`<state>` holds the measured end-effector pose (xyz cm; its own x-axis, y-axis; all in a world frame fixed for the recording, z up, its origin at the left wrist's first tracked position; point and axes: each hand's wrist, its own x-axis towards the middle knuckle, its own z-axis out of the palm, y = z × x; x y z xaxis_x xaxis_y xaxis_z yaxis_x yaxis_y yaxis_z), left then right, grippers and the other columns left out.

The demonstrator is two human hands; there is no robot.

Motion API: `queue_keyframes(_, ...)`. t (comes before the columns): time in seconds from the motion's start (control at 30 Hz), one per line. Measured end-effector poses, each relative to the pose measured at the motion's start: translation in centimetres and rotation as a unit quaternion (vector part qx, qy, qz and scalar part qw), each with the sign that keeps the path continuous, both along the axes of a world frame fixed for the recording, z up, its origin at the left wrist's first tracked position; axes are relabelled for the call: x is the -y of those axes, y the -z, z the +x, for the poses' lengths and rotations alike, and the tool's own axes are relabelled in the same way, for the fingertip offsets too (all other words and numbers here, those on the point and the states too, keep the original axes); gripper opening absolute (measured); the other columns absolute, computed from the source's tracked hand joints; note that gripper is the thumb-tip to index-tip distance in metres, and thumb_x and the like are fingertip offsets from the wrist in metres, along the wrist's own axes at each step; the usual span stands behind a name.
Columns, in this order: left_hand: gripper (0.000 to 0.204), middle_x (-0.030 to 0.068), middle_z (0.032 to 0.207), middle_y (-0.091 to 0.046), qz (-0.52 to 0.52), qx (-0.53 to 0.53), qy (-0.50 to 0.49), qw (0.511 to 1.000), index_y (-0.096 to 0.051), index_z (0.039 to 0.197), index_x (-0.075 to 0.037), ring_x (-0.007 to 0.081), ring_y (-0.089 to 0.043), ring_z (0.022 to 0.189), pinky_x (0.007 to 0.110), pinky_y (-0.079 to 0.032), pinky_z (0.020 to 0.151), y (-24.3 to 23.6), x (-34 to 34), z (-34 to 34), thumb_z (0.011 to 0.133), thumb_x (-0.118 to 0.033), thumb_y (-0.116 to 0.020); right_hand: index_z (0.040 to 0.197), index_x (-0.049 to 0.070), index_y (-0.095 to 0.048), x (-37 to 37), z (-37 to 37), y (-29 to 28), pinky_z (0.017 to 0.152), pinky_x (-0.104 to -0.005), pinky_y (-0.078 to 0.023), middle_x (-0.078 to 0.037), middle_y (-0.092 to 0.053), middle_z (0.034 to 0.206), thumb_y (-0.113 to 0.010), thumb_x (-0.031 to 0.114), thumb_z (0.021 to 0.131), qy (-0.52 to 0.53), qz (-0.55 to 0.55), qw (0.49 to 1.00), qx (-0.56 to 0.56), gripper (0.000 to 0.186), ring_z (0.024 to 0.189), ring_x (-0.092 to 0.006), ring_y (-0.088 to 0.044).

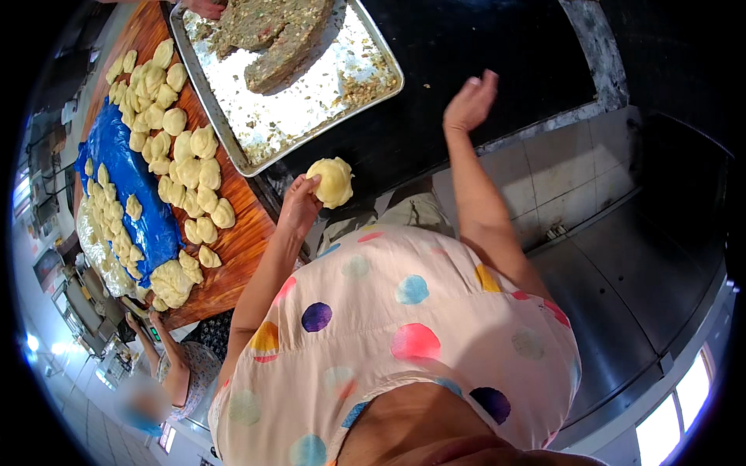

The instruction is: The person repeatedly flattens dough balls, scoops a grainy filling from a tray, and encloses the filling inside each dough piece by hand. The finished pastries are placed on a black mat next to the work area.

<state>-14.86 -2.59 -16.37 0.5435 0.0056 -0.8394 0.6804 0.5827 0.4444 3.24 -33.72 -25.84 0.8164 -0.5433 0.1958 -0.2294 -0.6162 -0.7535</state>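
My left hand (pixel 300 203) pinches a flattened round piece of pale yellow dough (pixel 332 183) by its edge, thumb on top. The dough hangs just off the near edge of the black worktop (pixel 482 46). Over that worktop, farther right, my right hand (pixel 471 102) is held out with its fingers stretched and nothing visible in it. Beyond the held dough stands a metal baking tray (pixel 247 165). A large mass of speckled brownish filling (pixel 272 39) lies in the tray, with crumbs scattered around it.
Many dough pieces (pixel 186 171) cover a wooden table (pixel 237 256) at left, beside a blue plastic sheet (pixel 148 206) and a larger dough lump (pixel 172 284). Another person's hand (pixel 203 8) touches the tray's far end. A second person (pixel 183 373) works at lower left.
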Motion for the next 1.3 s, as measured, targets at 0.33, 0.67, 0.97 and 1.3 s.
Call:
queue_keyframes(0.33, 0.016, 0.0023, 0.094, -0.065, -0.004, 0.020, 0.032, 0.999, -0.055, 0.091, -0.013, 0.0130, -0.063, 0.087, 0.031, -0.051, 0.082, -0.9, 1.8, 2.0, 0.087, -0.019, -0.069, 0.126, 0.001, -0.058, -2.3, 11.8, 1.2, 0.113, -0.0381, -0.030, -0.014, -0.051, 0.139, -0.041, 0.031, 0.102, -0.347, 0.015, 0.934, 0.077, 0.042, 0.133, -0.0292, -0.043)
queue_keyframes(0.67, 0.016, 0.0021, 0.094, -0.065, -0.045, 0.033, 0.040, 0.998, -0.055, 0.093, -0.013, 0.0130, -0.064, 0.089, 0.033, -0.052, 0.084, -0.4, 4.0, 3.2, 0.088, -0.019, -0.068, 0.099, 0.001, -0.068, 2.1, -2.4, -1.5, 0.099, -0.0371, -0.045, -0.013, -0.069, 0.102, -0.039, 0.018, 0.101, -0.224, 0.181, 0.955, 0.068, 0.033, 0.104, -0.0264, -0.064)
queue_keyframes(0.97, 0.016, 0.0017, 0.093, -0.065, -0.026, 0.024, 0.105, 0.994, -0.055, 0.092, -0.013, 0.0132, -0.064, 0.087, 0.031, -0.052, 0.081, -1.7, 4.9, 4.4, 0.087, -0.019, -0.069, 0.083, 0.000, -0.060, -4.9, 1.6, 0.0, 0.077, -0.0344, -0.050, -0.009, -0.064, 0.081, -0.039, 0.024, 0.104, -0.045, 0.286, 0.946, 0.145, 0.038, 0.076, -0.0219, -0.062)
queue_keyframes(1.3, 0.017, 0.0003, 0.090, -0.063, -0.045, 0.059, 0.104, 0.992, -0.054, 0.092, -0.012, 0.0113, -0.063, 0.083, 0.030, -0.052, 0.078, -1.8, 5.5, 5.5, 0.087, -0.020, -0.069, 0.114, -0.004, -0.059, 0.1, 4.8, -1.8, 0.089, -0.0308, -0.055, -0.014, -0.063, 0.108, -0.062, -0.010, 0.086, -0.042, 0.513, 0.849, 0.122, 0.029, 0.099, -0.0183, -0.065)
